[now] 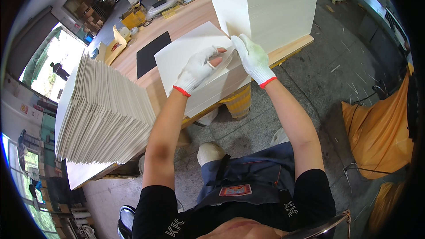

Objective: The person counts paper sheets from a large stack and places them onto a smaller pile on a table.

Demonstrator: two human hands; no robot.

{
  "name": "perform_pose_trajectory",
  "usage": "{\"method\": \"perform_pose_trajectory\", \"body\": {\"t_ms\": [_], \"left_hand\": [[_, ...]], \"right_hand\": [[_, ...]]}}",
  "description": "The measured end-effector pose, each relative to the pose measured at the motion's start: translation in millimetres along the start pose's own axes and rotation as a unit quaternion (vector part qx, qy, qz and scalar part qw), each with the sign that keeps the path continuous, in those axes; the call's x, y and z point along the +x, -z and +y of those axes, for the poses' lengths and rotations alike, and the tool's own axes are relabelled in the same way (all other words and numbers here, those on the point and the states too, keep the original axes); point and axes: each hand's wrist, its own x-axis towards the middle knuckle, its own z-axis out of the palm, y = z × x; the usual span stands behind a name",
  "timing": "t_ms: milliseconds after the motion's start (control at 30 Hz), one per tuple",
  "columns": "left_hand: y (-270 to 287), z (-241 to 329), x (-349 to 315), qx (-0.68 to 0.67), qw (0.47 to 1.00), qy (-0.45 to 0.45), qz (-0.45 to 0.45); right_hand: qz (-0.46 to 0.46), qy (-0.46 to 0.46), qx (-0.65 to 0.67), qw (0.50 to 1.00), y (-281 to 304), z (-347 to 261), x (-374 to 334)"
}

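My left hand (198, 67), in a white knitted glove with a red cuff and bare fingertips, rests on a low stack of large white sheets (177, 57). Its thumb and forefinger stand apart near the right edge of the stack. Alongside that edge is my right hand (253, 59), gloved the same way, its fingers stretched out against the sheets' far right corner. My right thumb is hidden. Between the hands the sheet edges look slightly raised. I cannot tell whether any sheet is pinched.
A tall white stack (283, 9) stands beyond my right hand. Fanned, folded sheets (106, 115) pile up at left. A black sheet (152, 53) lies on the wooden table (190, 15), with scissors (116, 46) farther off. An orange sack (380, 128) stands at right.
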Motion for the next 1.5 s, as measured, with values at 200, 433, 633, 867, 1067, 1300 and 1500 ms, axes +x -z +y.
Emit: {"method": "perform_pose_trajectory", "body": {"t_ms": [200, 433, 633, 867, 1067, 1300, 1500], "left_hand": [[-2.5, 10.6, -1.0, -0.035, 0.996, 0.078, -0.012], [-4.4, 0.4, 0.2, -0.098, 0.995, -0.009, 0.015], [-2.8, -1.4, 0.2, 0.079, 0.996, -0.041, 0.013], [-4.2, 21.0, -5.6, 0.000, 0.996, 0.087, -0.024], [-7.2, -12.5, 1.7, 0.027, 0.997, -0.073, 0.025], [-8.9, 7.1, -9.7, 0.104, 0.992, -0.028, 0.073], [-16.3, 9.8, -11.1, 0.258, 0.953, -0.086, 0.136]], "right_hand": [[0.012, 0.014, 0.002, 1.000, -1.4, 6.8, -1.9], [0.013, 0.023, 0.003, 1.000, -0.9, 5.7, -3.4], [0.010, 0.027, -0.006, 1.000, -2.1, 4.8, -3.8], [0.018, 0.030, -0.031, 0.999, -4.8, 10.3, -2.8], [0.019, 0.027, -0.026, 0.999, -3.9, 9.3, -4.3], [0.103, 0.183, -0.162, 0.964, 19.7, -7.7, -3.2], [-0.035, 0.291, -0.208, 0.933, -9.6, -4.6, -13.2]]}}
